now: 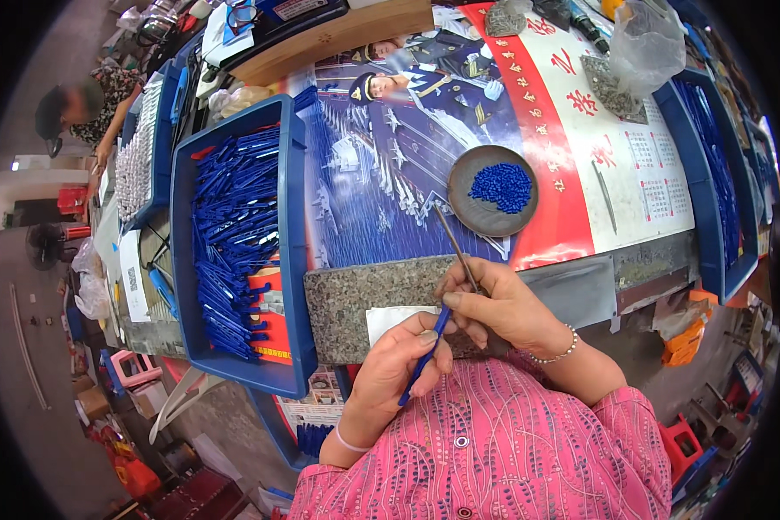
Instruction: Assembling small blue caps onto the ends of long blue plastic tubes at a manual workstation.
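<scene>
My left hand [404,362] is closed around a slim blue pen-like stick [427,360], tilted with its upper end toward my right hand. My right hand [510,303] pinches a thin dark metal tool [450,230], which slants up and left past the granite slab's edge. Its fingertips are close to the stick's upper end; whether they touch it I cannot tell. Beyond the hands, a round grey dish [461,208] holds a heap of small blue pieces [501,187]. Under the hands lies a speckled granite slab [342,299] with a white paper [388,321] on it.
At the left stands a blue bin [179,260] full of blue sticks [238,208]. Another blue bin [702,186] is at the right. A printed poster [572,208] covers the table, with a thin pointed metal tool [605,198] on it. A person [104,104] sits at far left.
</scene>
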Demonstrator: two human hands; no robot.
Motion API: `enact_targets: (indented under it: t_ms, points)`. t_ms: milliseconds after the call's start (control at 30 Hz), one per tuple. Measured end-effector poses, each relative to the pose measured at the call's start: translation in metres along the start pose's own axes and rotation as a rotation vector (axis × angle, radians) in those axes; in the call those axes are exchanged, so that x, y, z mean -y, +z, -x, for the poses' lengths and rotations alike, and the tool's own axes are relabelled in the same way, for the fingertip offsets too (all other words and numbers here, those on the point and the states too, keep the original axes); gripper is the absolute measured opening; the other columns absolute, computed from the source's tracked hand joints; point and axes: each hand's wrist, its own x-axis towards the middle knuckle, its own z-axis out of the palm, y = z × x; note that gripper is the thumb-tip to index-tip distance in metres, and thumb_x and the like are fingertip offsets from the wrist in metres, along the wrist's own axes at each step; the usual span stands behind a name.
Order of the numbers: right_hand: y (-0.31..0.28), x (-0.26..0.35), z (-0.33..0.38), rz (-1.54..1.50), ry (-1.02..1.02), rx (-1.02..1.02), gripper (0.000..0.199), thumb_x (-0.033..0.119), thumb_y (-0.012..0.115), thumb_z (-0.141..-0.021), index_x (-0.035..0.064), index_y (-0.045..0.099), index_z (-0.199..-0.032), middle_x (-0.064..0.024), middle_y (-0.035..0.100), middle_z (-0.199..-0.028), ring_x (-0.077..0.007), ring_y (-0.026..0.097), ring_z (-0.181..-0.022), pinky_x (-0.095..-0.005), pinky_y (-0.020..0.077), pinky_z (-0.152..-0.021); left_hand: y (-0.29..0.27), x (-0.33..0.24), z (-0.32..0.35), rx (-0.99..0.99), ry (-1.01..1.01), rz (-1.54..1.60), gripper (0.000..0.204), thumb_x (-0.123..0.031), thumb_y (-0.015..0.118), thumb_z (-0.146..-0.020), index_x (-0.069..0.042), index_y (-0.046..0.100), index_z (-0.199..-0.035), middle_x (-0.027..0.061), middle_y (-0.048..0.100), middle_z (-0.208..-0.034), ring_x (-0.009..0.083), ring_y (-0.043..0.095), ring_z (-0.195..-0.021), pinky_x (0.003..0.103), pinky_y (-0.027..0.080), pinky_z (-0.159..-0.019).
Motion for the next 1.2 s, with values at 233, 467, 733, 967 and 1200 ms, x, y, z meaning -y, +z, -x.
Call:
enact_targets:
  t_ms: [233,467,733,967,1200]
  points:
    - [0.002,0.028,0.025,-0.237,0.145,-0.012,0.037,0.014,0.046,-0.09,0.0027,0.033,-0.122,-0.0132,0.056,-0.096,-0.0158,0.052,-0.048,-0.0255,0.0442,-0.043,-0.006,0.01,0.002,-0.331,0.317,-0.405,0.02,-0.013,0.041,-0.095,-0.001,0.049,-0.108,0.0086,0.06,-0.078,0.006,0.044,-0.049,0.018,0.036,-0.046]
    - [0.013,0.024,0.062,1.156,-0.088,0.06,0.051,0.01,0.061,-0.079,0.0056,0.037,-0.124,-0.0129,0.057,-0.095,-0.0283,0.061,-0.078,-0.0367,0.0485,-0.065,-0.03,0.015,0.003,-0.439,0.429,-0.356,0.024,-0.01,0.042,-0.093,0.0,0.051,-0.113,0.0086,0.061,-0.078,0.0068,0.047,-0.049,0.019,0.037,-0.047]
    - [0.026,0.032,0.06,1.3,-0.249,0.074,0.037,0.006,0.063,-0.074,0.0039,0.05,-0.109,-0.0137,0.057,-0.095,-0.0304,0.06,-0.077,-0.0373,0.049,-0.065,-0.057,0.005,0.009,-0.304,0.293,-0.305,0.024,-0.015,0.045,-0.094,0.001,0.055,-0.108,0.0108,0.063,-0.079,0.0078,0.051,-0.047,0.019,0.04,-0.044]
    - [0.038,0.034,0.051,1.358,-0.271,0.079,0.036,0.002,0.062,-0.073,0.003,0.052,-0.108,-0.0145,0.057,-0.095,-0.0307,0.06,-0.076,-0.0371,0.0494,-0.065,-0.052,-0.002,0.014,-0.306,0.305,-0.26,0.025,-0.017,0.045,-0.095,0.001,0.056,-0.106,0.0092,0.062,-0.072,0.0058,0.043,-0.041,0.018,0.033,-0.04]
    - [0.043,0.034,0.047,1.368,-0.25,0.057,0.036,0.001,0.061,-0.073,0.0033,0.053,-0.108,-0.0143,0.057,-0.094,-0.0313,0.06,-0.077,-0.0375,0.0492,-0.065,-0.058,-0.002,0.013,-0.305,0.294,-0.324,0.024,-0.019,0.045,-0.095,0.001,0.057,-0.102,0.0062,0.058,-0.067,0.0044,0.039,-0.041,0.018,0.028,-0.039]
